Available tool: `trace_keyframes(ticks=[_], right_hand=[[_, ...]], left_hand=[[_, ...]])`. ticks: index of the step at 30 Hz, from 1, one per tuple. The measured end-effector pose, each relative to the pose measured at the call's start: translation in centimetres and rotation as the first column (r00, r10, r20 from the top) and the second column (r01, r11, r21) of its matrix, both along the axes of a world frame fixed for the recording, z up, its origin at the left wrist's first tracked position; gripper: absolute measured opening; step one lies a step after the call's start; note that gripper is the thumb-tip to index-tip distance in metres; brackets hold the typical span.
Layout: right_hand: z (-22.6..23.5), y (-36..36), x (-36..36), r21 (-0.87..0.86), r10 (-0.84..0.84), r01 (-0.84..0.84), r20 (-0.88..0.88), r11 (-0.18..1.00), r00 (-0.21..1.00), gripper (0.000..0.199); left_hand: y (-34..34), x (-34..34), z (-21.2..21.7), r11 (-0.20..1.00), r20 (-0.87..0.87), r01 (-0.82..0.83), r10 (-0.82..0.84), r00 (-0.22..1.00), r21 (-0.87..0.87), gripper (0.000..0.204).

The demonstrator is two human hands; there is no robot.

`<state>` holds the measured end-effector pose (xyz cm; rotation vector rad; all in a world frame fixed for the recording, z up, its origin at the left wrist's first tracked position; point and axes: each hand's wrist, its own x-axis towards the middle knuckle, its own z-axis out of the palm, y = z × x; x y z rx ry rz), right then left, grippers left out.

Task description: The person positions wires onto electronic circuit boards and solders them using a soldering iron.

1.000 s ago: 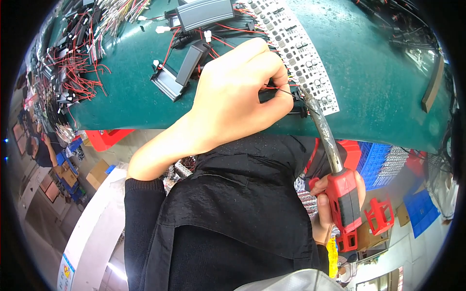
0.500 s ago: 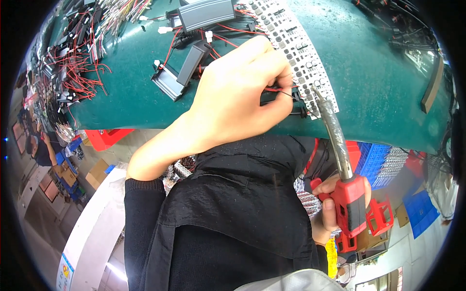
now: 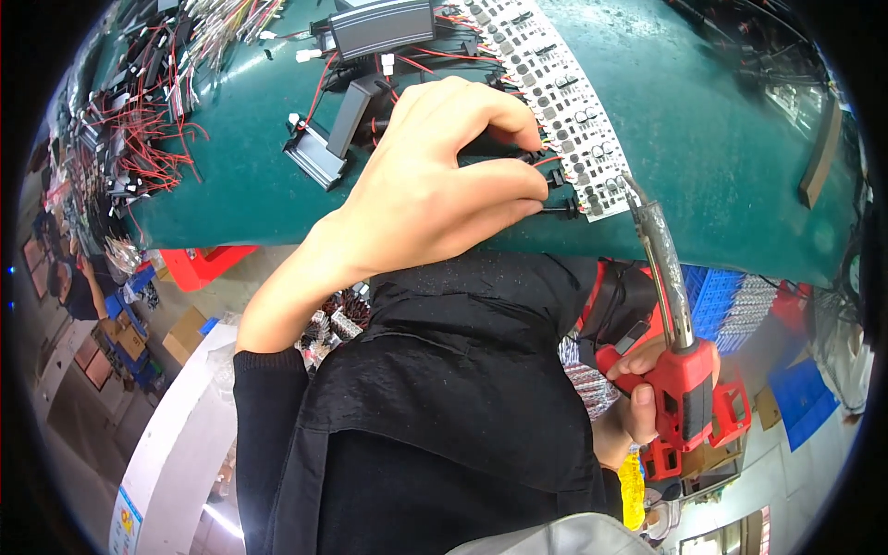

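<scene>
One soldering iron (image 3: 678, 310) in right hand (image 3: 640, 418), one white circuit-board panel (image 3: 558, 91)

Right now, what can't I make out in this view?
All in the head view:
What the left hand might hold: hidden by its own fingers.
Some fingers of the right hand: behind the soldering gun handle.
Far end of the white circuit board: cut by the top edge.
Separate cables in the dark bundle: too blurred.

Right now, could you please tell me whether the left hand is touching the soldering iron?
Apart: the head view shows part of the white circuit board strip in the gap between the left hand and the soldering iron.
</scene>
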<state>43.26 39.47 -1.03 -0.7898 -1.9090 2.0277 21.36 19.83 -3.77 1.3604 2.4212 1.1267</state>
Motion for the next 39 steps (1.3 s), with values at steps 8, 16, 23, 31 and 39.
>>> trace_keyframes(ticks=[8,16,23,31,39], right_hand=[[-0.1,0.1,-1.0,-0.019,0.129,-0.129,-0.021,0.991,0.991,0.074],[-0.2,-0.2,-0.4,0.008,0.132,-0.132,-0.001,0.991,0.991,0.070],[-0.2,-0.2,-0.5,0.056,0.131,-0.135,0.069,0.989,0.989,0.066],[0.0,0.6,-0.8,0.147,0.201,-0.214,0.101,0.966,0.974,0.064],[0.3,0.2,-0.8,0.084,0.120,-0.125,0.069,0.989,0.990,0.065]], left_hand=[[1.9,0.2,-0.8,0.974,0.045,-0.193,0.189,0.981,0.116,0.014],[2.3,-0.1,-0.5,0.983,0.065,-0.182,0.180,0.981,0.013,0.014],[2.4,-0.3,-0.4,0.984,0.078,-0.180,0.179,0.981,0.001,0.015],[2.5,-0.4,-0.7,0.985,0.063,-0.170,0.168,0.984,0.018,0.017],[2.6,-0.7,-0.3,0.988,0.094,-0.157,0.157,0.983,-0.008,0.018]])
